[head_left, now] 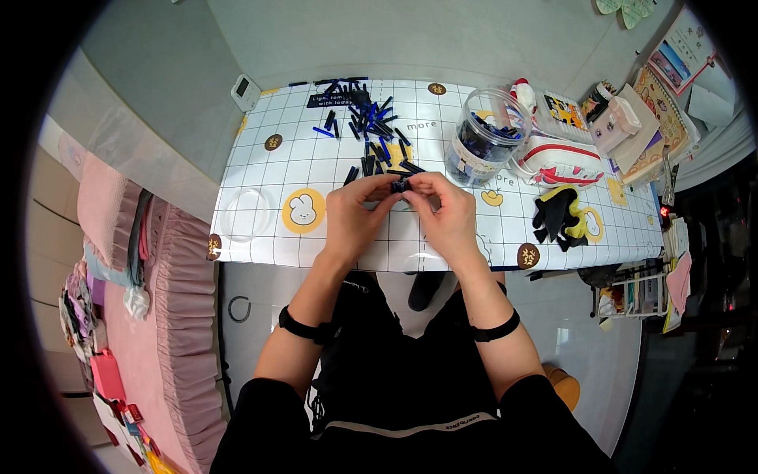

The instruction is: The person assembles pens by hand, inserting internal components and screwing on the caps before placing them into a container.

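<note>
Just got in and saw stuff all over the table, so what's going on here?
A person is pinching a small dark piece between the fingertips of the left hand and right hand, over the near part of the table. Beyond the hands lies a loose scatter of black and blue sticks. A clear jar holding similar pieces stands to the right; a clear round disc lies at the left.

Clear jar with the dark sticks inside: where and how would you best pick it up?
Probably by the round side wall of the jar, below its rim, coming from the front left and wrapping around it. It stands upright, and the red-and-white pouch sits close on its right.
</note>
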`<action>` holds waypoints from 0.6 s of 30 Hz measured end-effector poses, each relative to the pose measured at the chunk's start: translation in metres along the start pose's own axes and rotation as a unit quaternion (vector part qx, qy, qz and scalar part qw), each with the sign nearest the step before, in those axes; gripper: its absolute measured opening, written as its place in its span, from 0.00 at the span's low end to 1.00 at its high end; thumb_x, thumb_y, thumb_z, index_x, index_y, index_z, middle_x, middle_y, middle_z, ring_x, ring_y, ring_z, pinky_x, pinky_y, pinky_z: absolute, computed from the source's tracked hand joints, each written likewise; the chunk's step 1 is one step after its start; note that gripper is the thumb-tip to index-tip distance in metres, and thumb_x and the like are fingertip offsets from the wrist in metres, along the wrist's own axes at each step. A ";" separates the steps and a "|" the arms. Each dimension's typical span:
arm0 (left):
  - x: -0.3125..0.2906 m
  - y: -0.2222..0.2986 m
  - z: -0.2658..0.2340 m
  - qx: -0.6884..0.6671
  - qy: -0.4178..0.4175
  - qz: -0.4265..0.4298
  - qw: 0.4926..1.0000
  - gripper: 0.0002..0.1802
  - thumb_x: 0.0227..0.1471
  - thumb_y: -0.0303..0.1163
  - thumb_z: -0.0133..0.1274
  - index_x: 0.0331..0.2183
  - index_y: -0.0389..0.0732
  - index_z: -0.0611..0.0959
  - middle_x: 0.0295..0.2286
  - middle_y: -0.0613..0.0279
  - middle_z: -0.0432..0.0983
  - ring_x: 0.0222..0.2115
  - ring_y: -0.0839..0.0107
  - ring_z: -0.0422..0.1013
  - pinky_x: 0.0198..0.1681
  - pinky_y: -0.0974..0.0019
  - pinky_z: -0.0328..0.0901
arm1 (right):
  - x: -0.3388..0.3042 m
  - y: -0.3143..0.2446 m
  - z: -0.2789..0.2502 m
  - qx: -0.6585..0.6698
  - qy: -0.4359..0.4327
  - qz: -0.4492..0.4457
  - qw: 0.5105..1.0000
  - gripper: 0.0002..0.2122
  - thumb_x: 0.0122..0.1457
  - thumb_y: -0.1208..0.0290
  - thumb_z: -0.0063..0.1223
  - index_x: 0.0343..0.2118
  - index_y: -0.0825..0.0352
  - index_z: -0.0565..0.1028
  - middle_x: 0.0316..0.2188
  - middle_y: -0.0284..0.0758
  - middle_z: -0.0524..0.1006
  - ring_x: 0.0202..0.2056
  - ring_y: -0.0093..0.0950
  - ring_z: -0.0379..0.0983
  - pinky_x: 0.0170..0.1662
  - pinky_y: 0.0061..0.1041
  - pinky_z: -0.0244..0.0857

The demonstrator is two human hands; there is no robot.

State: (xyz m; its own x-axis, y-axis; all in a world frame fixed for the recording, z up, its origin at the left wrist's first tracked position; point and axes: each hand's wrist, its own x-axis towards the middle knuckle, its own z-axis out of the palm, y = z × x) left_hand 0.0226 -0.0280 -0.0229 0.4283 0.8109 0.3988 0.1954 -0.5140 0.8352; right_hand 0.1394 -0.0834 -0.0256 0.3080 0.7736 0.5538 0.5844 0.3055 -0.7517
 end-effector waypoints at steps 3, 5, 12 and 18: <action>-0.001 -0.007 0.003 -0.046 -0.006 0.025 0.999 0.13 0.34 0.20 0.52 0.30 0.35 0.75 0.23 0.60 0.72 0.24 0.76 0.70 0.28 0.78 0.64 | 0.000 -0.001 0.001 -0.002 0.007 -0.006 1.000 0.07 0.42 0.80 0.49 0.27 0.70 0.68 0.22 0.37 0.72 0.24 0.27 0.71 0.26 0.18 0.63; -0.001 -0.006 0.003 -0.012 -0.005 0.040 0.999 0.14 0.33 0.20 0.52 0.30 0.35 0.75 0.23 0.59 0.72 0.24 0.75 0.70 0.28 0.78 0.64 | -0.001 -0.002 0.001 0.001 -0.001 0.022 1.000 0.07 0.42 0.80 0.49 0.27 0.70 0.68 0.22 0.37 0.73 0.25 0.27 0.71 0.27 0.18 0.63; -0.002 -0.003 0.002 0.008 0.005 0.061 0.998 0.13 0.34 0.20 0.52 0.30 0.35 0.75 0.23 0.58 0.72 0.24 0.75 0.70 0.27 0.78 0.64 | -0.001 0.000 0.001 -0.001 0.004 0.002 1.000 0.08 0.41 0.81 0.49 0.27 0.70 0.68 0.23 0.37 0.73 0.27 0.27 0.71 0.27 0.17 0.64; -0.003 0.000 0.000 0.011 -0.004 0.054 0.998 0.12 0.34 0.20 0.52 0.29 0.35 0.76 0.23 0.59 0.72 0.22 0.75 0.69 0.26 0.78 0.64 | -0.003 0.001 0.002 0.020 0.004 0.024 0.999 0.08 0.40 0.82 0.50 0.27 0.71 0.69 0.23 0.38 0.73 0.26 0.27 0.71 0.27 0.18 0.64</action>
State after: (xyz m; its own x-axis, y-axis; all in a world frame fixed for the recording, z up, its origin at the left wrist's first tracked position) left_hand 0.0215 -0.0302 -0.0243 0.4540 0.7489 0.4828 0.1675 -0.6039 0.7792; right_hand 0.1375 -0.0845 -0.0282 0.3411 0.7837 0.5190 0.5375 0.2903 -0.7917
